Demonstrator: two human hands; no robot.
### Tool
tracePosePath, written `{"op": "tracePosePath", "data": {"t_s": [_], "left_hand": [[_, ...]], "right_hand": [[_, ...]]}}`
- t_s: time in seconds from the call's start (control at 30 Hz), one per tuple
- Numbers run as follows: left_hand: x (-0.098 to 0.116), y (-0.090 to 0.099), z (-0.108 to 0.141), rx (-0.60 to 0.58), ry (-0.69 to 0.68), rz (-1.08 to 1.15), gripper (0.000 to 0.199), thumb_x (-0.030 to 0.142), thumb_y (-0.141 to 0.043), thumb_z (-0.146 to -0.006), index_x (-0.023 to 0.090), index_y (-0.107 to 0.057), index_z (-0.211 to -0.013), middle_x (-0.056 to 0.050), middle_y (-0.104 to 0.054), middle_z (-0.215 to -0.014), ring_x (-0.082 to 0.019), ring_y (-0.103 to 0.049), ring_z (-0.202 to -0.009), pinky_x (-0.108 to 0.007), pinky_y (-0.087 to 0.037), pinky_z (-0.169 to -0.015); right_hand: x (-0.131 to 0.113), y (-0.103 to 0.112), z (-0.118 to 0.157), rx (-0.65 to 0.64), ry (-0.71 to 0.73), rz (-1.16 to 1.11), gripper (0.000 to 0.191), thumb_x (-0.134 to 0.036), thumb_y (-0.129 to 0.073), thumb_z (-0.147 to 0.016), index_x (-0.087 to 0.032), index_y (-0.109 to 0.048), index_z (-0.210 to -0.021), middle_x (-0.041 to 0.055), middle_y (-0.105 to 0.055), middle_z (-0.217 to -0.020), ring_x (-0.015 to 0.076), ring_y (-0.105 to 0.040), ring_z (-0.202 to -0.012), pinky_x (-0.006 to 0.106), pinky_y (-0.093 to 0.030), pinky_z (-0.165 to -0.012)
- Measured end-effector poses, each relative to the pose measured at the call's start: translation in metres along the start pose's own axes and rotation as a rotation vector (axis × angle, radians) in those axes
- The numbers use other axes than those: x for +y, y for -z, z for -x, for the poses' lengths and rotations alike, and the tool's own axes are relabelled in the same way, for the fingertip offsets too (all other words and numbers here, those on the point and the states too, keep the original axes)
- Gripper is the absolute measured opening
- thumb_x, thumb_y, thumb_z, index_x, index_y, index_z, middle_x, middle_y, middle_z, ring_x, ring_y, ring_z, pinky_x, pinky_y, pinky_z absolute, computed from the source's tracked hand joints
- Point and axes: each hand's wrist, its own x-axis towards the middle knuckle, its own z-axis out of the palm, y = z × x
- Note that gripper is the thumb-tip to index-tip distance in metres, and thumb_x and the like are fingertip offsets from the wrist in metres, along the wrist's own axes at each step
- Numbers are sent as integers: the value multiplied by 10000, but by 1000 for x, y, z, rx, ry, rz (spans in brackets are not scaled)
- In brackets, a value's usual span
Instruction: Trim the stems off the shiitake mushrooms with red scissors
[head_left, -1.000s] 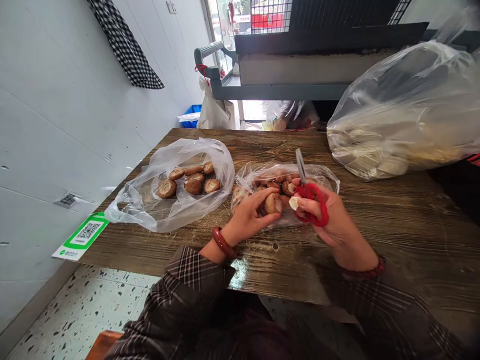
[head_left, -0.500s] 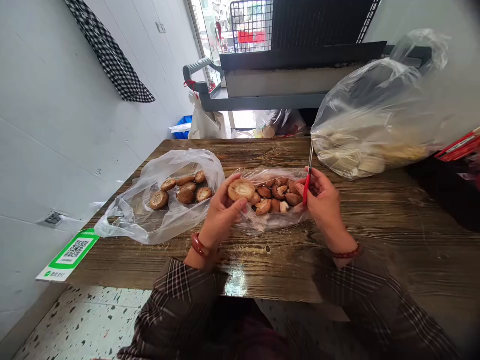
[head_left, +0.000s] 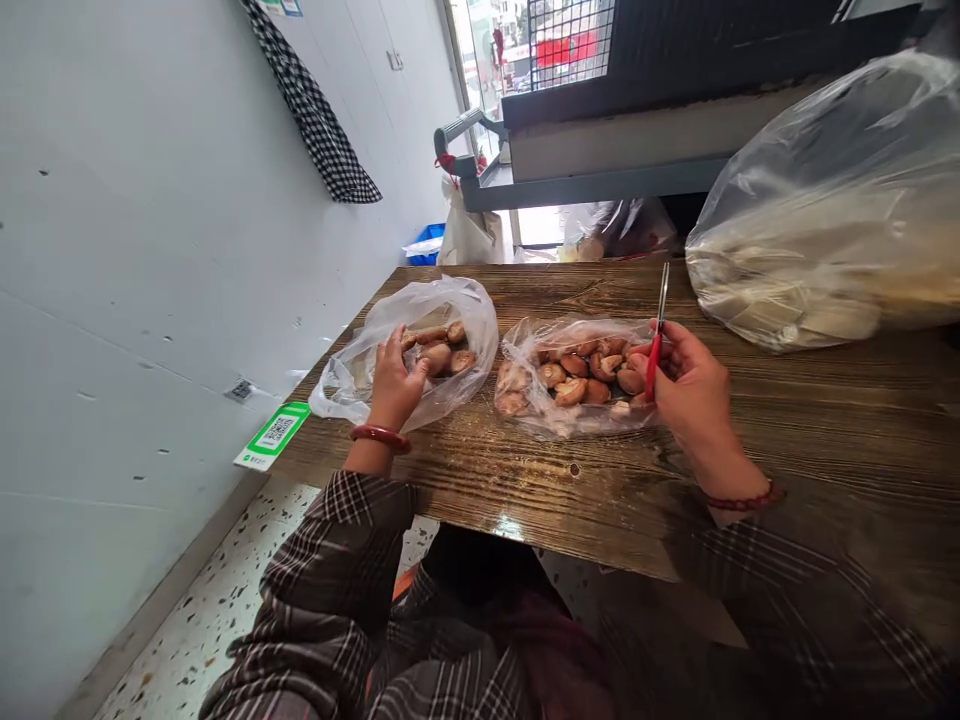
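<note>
A: What do we log for the left hand [head_left: 396,385]?

B: It is over the near-left part of the opened left plastic bag [head_left: 484,330], fingers pointing away from us, thumb spread off toward the right. The back of the hand covers the palm, so we cannot tell whether a mushroom is grasped or the fingers are free.

A: And the shiitake-type mushrooms?

B: Two lots. We note a small loose group [head_left: 459,362] in the left bag, just beyond and beside that thumb, and a denser heap [head_left: 571,391] in the right plastic bag [head_left: 540,425]. Both bags lie on the wooden table [head_left: 480,470], near each other.

A: Right hand [head_left: 694,390]?

B: Fingers wrapped about the red-handled scissors [head_left: 655,358], at the right end of the right bag. The blades point up and away from us. We see them nearly edge-on and cannot say how far apart they are.

A: How would we do this step well?

B: In our judgement, keep the left fingertips low inside the bag's mouth and let any cap down gently, since caps like these probably bruise if dropped. We would also keep the wrist clear of the film, lest a fold snag on it. On the right, a firm hold with the tips turned away seems safest, as thin plastic could nick easily.
</note>
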Motion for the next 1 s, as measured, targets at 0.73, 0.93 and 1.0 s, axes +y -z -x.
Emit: {"op": "tracePosePath", "data": {"t_s": [0.73, 0.93, 1.0], "left_hand": [[144, -100, 35, -749, -585, -159, 504, 239, -801, -823, 157, -686, -1306, -160, -685, -1285, -343, -632, -1199, -542, -522, -1064], [131, -105, 43, -690, -570, -22, 353, 250, -717, -892, 177, -744, -1236, -164, -716, -1157, -335, -657, -1106, -539, -550, -994], [128, -105, 43, -648, -488, 220, 305, 272, -651, -944, 195, -758, -1218, -147, -740, -1187, -317, -672, -1135, -526, -538, -1033]], "right_hand": [[-1, -3, -2, -42, 28, 26, 576, -402, -780, -771, -228, -660, -1308, 77, -781, -1051, 234, -732, -907, 441, -616, -884], [-12, -4, 3, -61, -17, 29, 574, -392, -793, -770, -231, -651, -1302, 59, -776, -1026, 228, -729, -897, 438, -626, -875], [-16, -5, 5, -68, -19, 49, 571, -396, -785, -786, -236, -645, -1316, 55, -776, -1032, 223, -729, -894, 436, -629, -870]]}}
